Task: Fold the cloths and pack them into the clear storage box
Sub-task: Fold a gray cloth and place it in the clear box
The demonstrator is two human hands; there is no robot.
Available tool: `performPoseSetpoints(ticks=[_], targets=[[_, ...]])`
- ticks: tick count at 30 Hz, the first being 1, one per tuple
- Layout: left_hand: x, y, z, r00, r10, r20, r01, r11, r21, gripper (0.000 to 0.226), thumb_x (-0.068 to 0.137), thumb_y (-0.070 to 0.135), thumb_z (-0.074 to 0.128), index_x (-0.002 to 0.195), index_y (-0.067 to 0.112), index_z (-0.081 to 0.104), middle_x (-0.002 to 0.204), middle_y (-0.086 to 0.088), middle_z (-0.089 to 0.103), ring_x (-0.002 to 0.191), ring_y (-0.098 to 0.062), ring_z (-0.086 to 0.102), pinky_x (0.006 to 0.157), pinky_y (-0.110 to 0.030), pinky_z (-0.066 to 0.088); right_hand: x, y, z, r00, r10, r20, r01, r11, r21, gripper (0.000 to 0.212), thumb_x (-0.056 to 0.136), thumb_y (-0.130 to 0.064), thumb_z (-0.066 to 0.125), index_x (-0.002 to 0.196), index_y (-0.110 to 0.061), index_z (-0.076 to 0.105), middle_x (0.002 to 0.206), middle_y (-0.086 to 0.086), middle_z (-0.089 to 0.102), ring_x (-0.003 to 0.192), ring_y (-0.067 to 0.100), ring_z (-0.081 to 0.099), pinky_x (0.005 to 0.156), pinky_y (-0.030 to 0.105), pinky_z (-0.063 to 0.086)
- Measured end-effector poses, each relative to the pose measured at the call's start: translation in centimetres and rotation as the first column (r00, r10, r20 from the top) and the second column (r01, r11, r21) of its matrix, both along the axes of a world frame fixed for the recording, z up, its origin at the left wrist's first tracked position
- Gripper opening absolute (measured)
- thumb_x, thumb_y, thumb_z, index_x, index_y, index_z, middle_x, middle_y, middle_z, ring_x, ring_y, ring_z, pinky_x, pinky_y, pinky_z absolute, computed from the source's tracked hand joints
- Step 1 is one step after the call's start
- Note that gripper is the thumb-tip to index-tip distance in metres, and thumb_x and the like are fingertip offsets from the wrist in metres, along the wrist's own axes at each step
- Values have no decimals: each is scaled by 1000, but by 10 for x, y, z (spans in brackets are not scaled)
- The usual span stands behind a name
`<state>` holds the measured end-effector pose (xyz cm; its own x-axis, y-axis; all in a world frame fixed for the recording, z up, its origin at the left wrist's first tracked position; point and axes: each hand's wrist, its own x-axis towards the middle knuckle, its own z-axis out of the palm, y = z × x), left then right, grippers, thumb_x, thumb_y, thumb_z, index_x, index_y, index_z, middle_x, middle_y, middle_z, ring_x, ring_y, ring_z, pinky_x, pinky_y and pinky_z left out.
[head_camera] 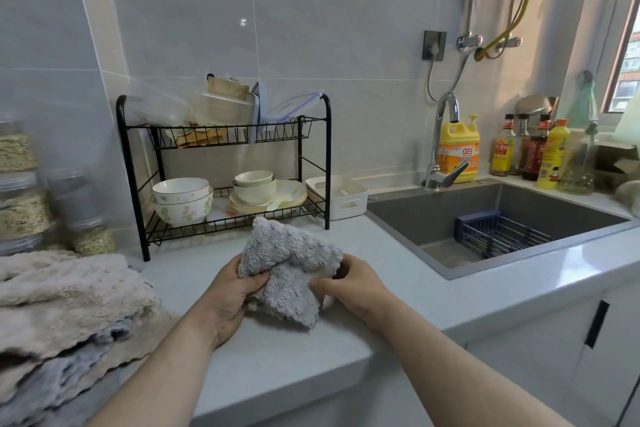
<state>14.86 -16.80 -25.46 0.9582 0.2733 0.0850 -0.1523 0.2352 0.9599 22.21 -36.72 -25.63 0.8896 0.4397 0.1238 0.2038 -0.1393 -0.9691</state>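
Illumination is bright and even: daylight enters through the window (625,45) at upper right, laying a warm cast around the pipes (470,10), while the left side reads cooler. Glare is limited to a specular spot on the wall tile (243,22) and a pale sheen on the countertop (571,265) at right; shadows are soft and faint. Focus is sharp on the central grey cloth (287,267), whereas the jars (24,211) at far left are smeared, and wide-angle distortion bows lines toward the frame edges.

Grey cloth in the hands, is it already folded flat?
No, the grey cloth is bunched and crumpled, gripped by the left hand and the right hand.
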Motion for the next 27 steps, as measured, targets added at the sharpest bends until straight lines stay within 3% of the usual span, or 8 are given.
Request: performPoseSetpoints(ticks=[3, 7, 10, 14, 18, 21, 25, 27], targets=[[-3, 1, 2, 999, -46, -10, 46, 999, -11, 58, 64, 0, 71, 120, 4, 57, 104, -14, 72, 92, -28, 69, 69, -32, 57, 1, 0, -1, 999, -16, 28, 16, 1000, 26, 39, 65, -12, 74, 104, -14, 66, 98, 7, 74, 94, 22, 70, 85, 33, 57], [-3, -2, 7, 994, -74, -77, 73, 997, -22, 42, 72, 16, 66, 111, 1, 61, 106, -23, 70, 101, -38, 64, 88, -44, 49, 1, -5, 4, 991, -74, -113, 93, 980, 174, 24, 82, 2, 58, 103, -10, 62, 100, 18, 70, 86, 28, 68, 73, 35, 58], [1, -2, 6, 997, 42, -70, -41, 999, 14, 16, 82, -4, 62, 98, -3, 66, 90, -22, 71, 93, -38, 64, 81, -39, 52, -2, -8, 7, 987, -46, -151, 82, 968, 237, 25, 86, 5, 52, 99, -13, 64, 95, 18, 69, 77, 28, 66, 70, 36, 54], [0, -3, 7, 998, 1, -60, 1, 999, 39, 23, 87, -5, 55, 104, 4, 68, 95, -17, 74, 85, -27, 70, 66, -28, 56, -1, -11, 7, 989, -9, -150, 55, 951, 304, 38, 86, 10, 50, 106, -18, 67, 95, 16, 71, 75, 24, 69, 65, 33, 56], [3, -1, 5, 995, 25, -97, -20, 998, 52, 31, 81, -16, 53, 103, 2, 67, 97, -23, 71, 81, -30, 70, 68, -34, 59, -1, -12, 8, 986, 6, -164, 55, 930, 362, 42, 83, 16, 52, 104, -17, 69, 93, 14, 74, 76, 25, 71, 64, 33, 56], [5, 0, 3, 992, 56, -116, -50, 997, 55, 34, 81, -22, 44, 98, -2, 65, 97, -25, 66, 82, -31, 64, 68, -33, 56, -1, -9, 6, 986, -42, -161, 89, 950, 299, 33, 82, 12, 56, 92, -12, 75, 86, 16, 75, 73, 30, 67, 64, 35, 52], [0, -5, 4, 998, 29, -57, -29, 1000, -2, 19, 91, 18, 48, 86, 6, 62, 82, -13, 62, 73, -26, 54, 58, -30, 45, -2, -10, 9, 971, -42, -235, 110, 952, 284, 28, 69, -6, 48, 78, -10, 75, 73, 9, 69, 69, 23, 58, 62, 29, 42], [0, -6, 1, 993, 118, 9, -117, 976, 183, 28, 80, 33, 70, 81, 7, 58, 73, -5, 61, 69, -21, 54, 56, -28, 45, -4, -10, 9, 977, -80, -199, 133, 953, 271, 16, 78, -20, 60, 77, -12, 73, 77, 5, 66, 68, 17, 57, 64, 26, 42]])
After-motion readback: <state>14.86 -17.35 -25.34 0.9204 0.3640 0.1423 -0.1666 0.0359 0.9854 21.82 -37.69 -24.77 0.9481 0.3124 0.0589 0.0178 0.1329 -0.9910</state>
